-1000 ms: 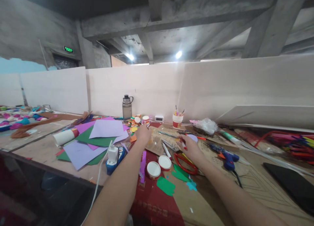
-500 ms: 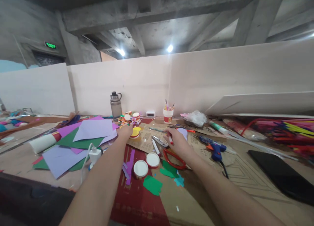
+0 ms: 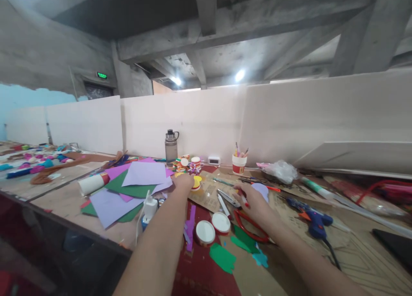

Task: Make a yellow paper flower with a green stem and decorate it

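Observation:
My left hand (image 3: pixel 183 182) reaches to the middle back of the table, beside a round piece with a yellow top (image 3: pixel 196 182); its fingertips are hidden behind the hand. My right hand (image 3: pixel 252 198) is closed on a red and white pen (image 3: pixel 243 199), above the brown cardboard (image 3: pixel 206 194). A white marker (image 3: pixel 224 205) and a grey utility knife (image 3: pixel 229 197) lie just left of it. Red-handled scissors (image 3: pixel 249 227) rest below. Two round white-topped lids (image 3: pixel 205 232) sit side by side, near green paper scraps (image 3: pixel 222 257) and purple strips (image 3: pixel 191 227).
Purple and green sheets (image 3: pixel 141 173) are piled at the left, by a white plug (image 3: pixel 149 208). A bottle (image 3: pixel 171 148), a small clock (image 3: pixel 214 160) and a pen cup (image 3: pixel 239 164) stand at the back. A blue glue gun (image 3: pixel 317 223) lies right.
The view has turned left, so the table's things appear further right. My left hand has shifted slightly beside the yellow-topped piece. My right hand still holds the pen.

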Demonstrator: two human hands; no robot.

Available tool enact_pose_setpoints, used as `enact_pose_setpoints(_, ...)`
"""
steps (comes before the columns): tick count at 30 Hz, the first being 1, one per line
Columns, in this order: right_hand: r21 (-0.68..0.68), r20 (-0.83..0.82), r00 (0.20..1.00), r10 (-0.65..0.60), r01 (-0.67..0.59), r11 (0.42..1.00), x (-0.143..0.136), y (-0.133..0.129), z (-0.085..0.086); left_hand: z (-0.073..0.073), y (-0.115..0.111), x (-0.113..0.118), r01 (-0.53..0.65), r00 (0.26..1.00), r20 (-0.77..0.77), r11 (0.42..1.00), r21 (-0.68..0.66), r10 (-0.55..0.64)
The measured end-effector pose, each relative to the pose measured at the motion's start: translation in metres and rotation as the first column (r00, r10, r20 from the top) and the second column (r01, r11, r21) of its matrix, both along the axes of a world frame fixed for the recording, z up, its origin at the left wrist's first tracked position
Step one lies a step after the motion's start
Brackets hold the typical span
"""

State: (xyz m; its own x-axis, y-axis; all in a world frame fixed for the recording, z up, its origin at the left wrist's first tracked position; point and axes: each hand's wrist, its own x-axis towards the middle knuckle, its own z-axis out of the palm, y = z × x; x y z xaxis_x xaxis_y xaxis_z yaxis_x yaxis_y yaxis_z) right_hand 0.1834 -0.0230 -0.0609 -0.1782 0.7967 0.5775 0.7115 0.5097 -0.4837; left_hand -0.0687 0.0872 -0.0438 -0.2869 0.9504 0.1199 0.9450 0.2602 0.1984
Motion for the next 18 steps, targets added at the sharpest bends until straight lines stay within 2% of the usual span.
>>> enact_pose_setpoints(5, -0.004, -0.008, 1.000, -0.022, 0.022, 1.000, 0.001, 0.000, 0.000, -0.001, 0.010, -0.008, -0.141, 0.987, 0.085, 0.987, 0.078, 0.134)
enact_pose_setpoints(10, -0.010, -0.002, 1.000, -0.032, 0.032, 0.999, 0.002, 0.000, 0.002, 0.000, 0.021, -0.022, -0.217, 0.965, 0.165, 0.973, 0.072, 0.203)
enact_pose_setpoints(15, -0.020, -0.006, 1.000, -0.028, 0.028, 0.999, 0.002, -0.001, 0.005, 0.001, 0.026, -0.028, -0.225, 0.964, 0.164, 0.970, 0.097, 0.208)
enact_pose_setpoints(18, -0.004, -0.012, 1.000, -0.014, 0.014, 1.000, 0.001, -0.003, 0.008, 0.001, 0.026, -0.027, -0.157, 0.976, 0.170, 0.981, 0.118, 0.136)
